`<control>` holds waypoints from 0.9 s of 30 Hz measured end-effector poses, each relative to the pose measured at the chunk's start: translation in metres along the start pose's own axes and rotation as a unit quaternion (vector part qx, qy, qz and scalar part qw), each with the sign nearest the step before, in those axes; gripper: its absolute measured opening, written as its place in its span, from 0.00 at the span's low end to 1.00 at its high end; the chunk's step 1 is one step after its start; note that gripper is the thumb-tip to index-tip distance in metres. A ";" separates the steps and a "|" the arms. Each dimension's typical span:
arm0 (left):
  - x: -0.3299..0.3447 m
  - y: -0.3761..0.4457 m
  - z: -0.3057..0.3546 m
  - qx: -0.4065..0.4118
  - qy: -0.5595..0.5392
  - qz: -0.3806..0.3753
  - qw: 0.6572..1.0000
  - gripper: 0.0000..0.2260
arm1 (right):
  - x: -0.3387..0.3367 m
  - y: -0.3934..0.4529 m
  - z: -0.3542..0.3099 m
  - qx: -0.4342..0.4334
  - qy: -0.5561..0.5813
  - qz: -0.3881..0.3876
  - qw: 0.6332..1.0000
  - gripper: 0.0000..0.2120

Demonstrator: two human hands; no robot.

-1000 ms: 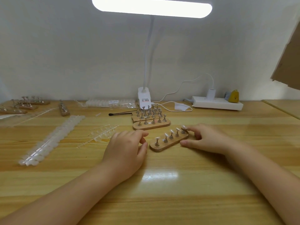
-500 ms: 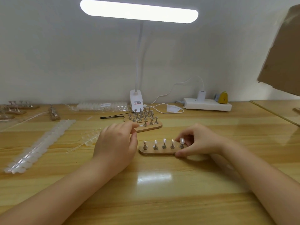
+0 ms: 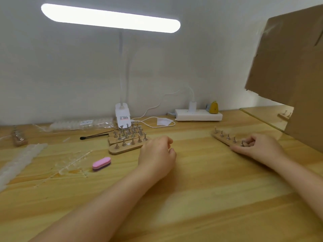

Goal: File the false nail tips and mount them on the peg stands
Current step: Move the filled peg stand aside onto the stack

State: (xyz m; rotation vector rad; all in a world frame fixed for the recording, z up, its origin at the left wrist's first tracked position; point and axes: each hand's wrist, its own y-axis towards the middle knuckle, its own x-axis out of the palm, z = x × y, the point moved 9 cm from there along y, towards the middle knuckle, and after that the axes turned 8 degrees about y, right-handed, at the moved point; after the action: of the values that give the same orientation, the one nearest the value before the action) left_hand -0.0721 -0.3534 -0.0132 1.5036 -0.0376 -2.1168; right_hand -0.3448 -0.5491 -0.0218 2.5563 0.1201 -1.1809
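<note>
Our right grip (image 3: 257, 147) curls round the near end of a peg stand (image 3: 227, 137) at the bench's right, its long axis running away to the upper left. Our left grip (image 3: 157, 152) hangs loosely curled, holding nothing. It is the nearer one to the pink file (image 3: 101, 163) and the clear nail tips (image 3: 73, 161), both to its left.
</note>
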 end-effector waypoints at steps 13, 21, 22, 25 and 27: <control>0.014 0.005 0.013 0.016 -0.024 0.045 0.999 0.10 | -0.036 0.050 0.070 0.159 -0.098 0.075 0.980 0.28; 0.018 0.005 0.019 0.040 0.009 0.042 0.998 0.09 | -0.034 0.073 0.084 0.183 -0.094 0.118 0.972 0.20; 0.018 0.005 0.020 0.042 0.010 0.043 0.998 0.09 | -0.032 0.076 0.083 0.180 -0.102 0.121 0.971 0.20; 0.018 0.004 0.021 0.050 0.011 0.042 0.998 0.09 | -0.024 0.085 0.078 0.140 -0.141 0.126 0.972 0.19; 0.019 0.004 0.021 0.054 0.014 0.038 0.998 0.09 | -0.024 0.087 0.077 0.131 -0.159 0.141 0.968 0.20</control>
State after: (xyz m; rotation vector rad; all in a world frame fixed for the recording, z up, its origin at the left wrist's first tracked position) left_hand -0.0934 -0.3708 -0.0204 1.5681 -0.1978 -2.0620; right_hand -0.3983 -0.6550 -0.0286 2.4426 -0.4871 -1.5503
